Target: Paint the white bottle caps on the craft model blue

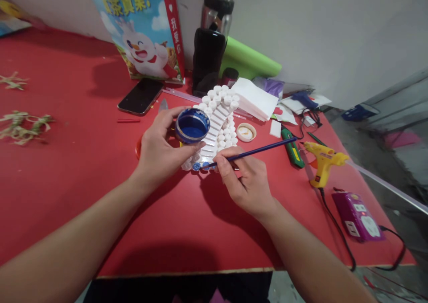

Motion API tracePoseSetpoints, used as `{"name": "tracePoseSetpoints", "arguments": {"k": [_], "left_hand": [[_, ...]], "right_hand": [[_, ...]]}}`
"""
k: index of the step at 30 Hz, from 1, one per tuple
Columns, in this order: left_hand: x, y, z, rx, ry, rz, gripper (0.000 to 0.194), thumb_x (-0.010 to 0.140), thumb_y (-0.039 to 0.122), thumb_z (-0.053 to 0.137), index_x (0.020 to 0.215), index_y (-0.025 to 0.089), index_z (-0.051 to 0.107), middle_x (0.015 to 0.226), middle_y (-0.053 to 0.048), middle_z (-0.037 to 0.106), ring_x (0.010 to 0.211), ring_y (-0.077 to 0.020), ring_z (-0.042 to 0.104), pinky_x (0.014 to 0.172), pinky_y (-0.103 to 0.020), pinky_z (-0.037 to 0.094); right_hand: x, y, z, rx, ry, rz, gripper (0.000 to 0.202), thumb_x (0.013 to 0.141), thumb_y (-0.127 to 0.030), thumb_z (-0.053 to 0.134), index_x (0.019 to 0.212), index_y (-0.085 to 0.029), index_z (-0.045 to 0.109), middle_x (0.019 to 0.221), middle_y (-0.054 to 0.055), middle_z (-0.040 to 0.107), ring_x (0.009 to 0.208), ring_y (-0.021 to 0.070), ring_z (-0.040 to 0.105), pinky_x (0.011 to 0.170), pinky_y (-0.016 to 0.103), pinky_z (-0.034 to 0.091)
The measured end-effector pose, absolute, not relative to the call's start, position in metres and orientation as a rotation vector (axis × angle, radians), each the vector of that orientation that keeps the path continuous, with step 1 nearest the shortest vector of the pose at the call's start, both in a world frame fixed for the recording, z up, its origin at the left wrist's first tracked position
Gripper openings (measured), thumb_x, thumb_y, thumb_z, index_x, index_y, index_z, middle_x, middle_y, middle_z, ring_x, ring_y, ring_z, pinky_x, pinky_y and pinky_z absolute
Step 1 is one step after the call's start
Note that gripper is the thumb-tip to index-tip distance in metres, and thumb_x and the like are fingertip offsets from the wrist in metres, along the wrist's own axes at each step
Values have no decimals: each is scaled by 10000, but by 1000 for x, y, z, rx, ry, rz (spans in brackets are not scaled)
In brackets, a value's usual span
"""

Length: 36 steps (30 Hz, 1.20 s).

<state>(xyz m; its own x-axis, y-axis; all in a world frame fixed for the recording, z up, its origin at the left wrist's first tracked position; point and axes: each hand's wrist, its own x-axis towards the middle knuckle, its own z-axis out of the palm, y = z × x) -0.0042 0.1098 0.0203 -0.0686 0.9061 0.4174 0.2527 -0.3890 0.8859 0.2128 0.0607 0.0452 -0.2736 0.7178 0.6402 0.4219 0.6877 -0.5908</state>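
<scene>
My left hand (160,145) is closed around a small round jar of blue paint (192,125), tilted so its inside shows. Between the fingers of my right hand (245,178) is a thin dark-blue paintbrush (261,149), its tip pointing left at the near edge of a white model (214,129). That model has a ribbed, stair-like strip bordered by white round pieces. A few round pieces (196,165) at its near edge are blue, right by the brush tip. The jar and my left fingers hide part of the model.
A phone (141,96), a patterned bag (143,35) and a dark bottle (209,55) stand or lie behind. To the right are a round lid (246,132), a green cutter (292,148), a yellow glue gun (323,160) and a purple power box (358,216) with cords.
</scene>
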Motion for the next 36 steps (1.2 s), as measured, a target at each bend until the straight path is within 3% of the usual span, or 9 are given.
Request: {"name": "tracePoseSetpoints", "arguments": {"k": [7,14,23,30,36], "left_hand": [[-4,110,18,1651,1244,1518,635,768,381,1015,1358,372,780,1386,-23,821,1238,-349,801,1054,-566,695],[-4,111,17,1686,1264,1523,629,782,406,998,1366,383,765,1378,-28,822,1212,-357,819,1001,-545,719],[-5,111,16,1641,1247,1527,645,743,353,1007,1344,434,789,1379,9,828,1242,-358,808,1071,-571,706],[-4,111,17,1645,1263,1537,717,723,387,1033,1387,281,785,1370,-66,839,1164,-340,805,1093,-565,675],[-4,111,19,1660,1278,1535,712,745,479,1028,1380,285,770,1373,-69,832,1185,-353,811,1054,-567,687]], "right_hand": [[213,61,45,-904,-1893,368,156,1168,-205,623,1054,-226,726,895,18,824,710,139,775,675,253,601],[215,62,46,-922,-1900,337,155,1173,-223,631,1051,-226,725,920,20,836,706,132,764,690,252,603],[214,62,45,-921,-1893,359,155,1179,-215,628,1053,-220,717,913,16,826,672,119,741,666,243,581],[216,61,45,-911,-1890,382,138,1174,-215,632,1065,-230,715,912,17,828,683,128,761,684,249,600],[214,60,46,-927,-1907,374,173,1183,-244,610,1049,-234,720,896,22,831,718,138,781,683,253,611]]}}
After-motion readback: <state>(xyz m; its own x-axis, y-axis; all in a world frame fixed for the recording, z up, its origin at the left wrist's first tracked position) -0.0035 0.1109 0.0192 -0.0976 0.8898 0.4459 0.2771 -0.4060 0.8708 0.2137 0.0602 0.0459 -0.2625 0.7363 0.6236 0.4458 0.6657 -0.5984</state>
